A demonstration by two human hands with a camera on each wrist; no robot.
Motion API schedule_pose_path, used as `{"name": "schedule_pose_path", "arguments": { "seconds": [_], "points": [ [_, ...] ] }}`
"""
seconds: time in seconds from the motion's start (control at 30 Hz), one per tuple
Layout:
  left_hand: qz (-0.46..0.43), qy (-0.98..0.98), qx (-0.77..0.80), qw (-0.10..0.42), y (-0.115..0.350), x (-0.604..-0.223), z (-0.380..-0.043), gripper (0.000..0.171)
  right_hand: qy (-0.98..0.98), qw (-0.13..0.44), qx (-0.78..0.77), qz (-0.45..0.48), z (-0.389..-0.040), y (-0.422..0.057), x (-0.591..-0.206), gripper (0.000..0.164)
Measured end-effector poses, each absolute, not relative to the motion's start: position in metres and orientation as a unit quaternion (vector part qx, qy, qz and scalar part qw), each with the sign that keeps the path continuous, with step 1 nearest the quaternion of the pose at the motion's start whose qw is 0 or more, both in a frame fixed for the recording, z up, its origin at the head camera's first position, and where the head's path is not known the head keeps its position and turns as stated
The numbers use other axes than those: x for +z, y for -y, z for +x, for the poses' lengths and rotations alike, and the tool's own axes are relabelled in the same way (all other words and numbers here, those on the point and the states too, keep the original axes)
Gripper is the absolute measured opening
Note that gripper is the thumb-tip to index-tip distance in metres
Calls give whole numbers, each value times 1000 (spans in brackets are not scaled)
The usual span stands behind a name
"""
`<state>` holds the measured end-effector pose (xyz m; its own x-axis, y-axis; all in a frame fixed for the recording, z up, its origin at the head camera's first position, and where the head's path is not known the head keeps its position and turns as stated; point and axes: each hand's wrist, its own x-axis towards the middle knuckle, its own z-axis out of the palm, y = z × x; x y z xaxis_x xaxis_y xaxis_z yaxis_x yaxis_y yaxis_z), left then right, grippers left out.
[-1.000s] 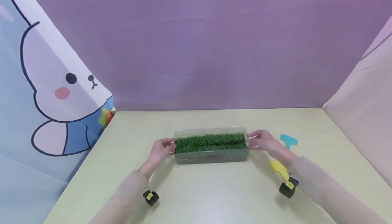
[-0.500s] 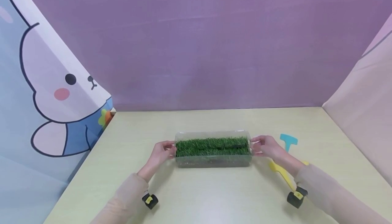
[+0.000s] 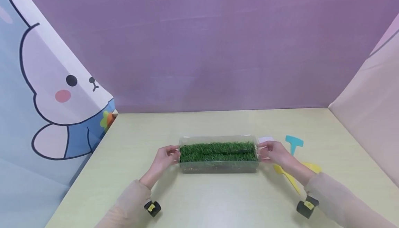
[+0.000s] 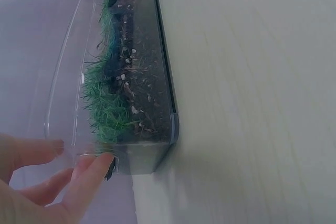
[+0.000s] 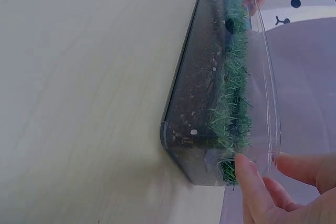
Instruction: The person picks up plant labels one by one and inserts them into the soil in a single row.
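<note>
Head view, clear box: a clear box (image 3: 218, 168) of green grass (image 3: 219, 148) lies crosswise in front of the person; whether its base touches the tabletop (image 3: 205, 200) cannot be told.
Head view, two hands: the left hand (image 3: 163, 158) holds one short end, the right hand (image 3: 275, 153) the other.
Head view, right arm: a blue handle (image 3: 293, 142) and a yellow tool (image 3: 288, 177) lie near it, with a white item (image 3: 265, 139) partly hidden behind the right hand.
Left wrist view, box end: the left fingers (image 4: 86, 187) are bent in a narrow pinch on the end wall; dark soil (image 4: 152, 72) shows through the side.
Right wrist view, box end: the right fingers (image 5: 255, 188) are similarly closed on the opposite end wall, thumb beside the cutout.
Step in hand: judged to be positioning the box by both ends.
Next move: seems to call for matched pressure and a level box.
Change from one second earlier: box and hands have come closer to the person and slightly rightward; the white item now shows.
</note>
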<state>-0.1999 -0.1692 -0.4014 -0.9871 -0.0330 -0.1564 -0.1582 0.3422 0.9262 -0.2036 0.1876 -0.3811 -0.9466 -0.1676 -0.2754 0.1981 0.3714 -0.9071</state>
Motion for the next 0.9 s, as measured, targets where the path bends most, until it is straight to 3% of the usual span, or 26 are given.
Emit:
{"name": "schedule_pose_path", "arguments": {
  "seconds": [0.9],
  "points": [
    [-48,-802,593,54,164,-405,-179,34,-811,155,-564,-4,-177,-197,-383,39]
  ]
}}
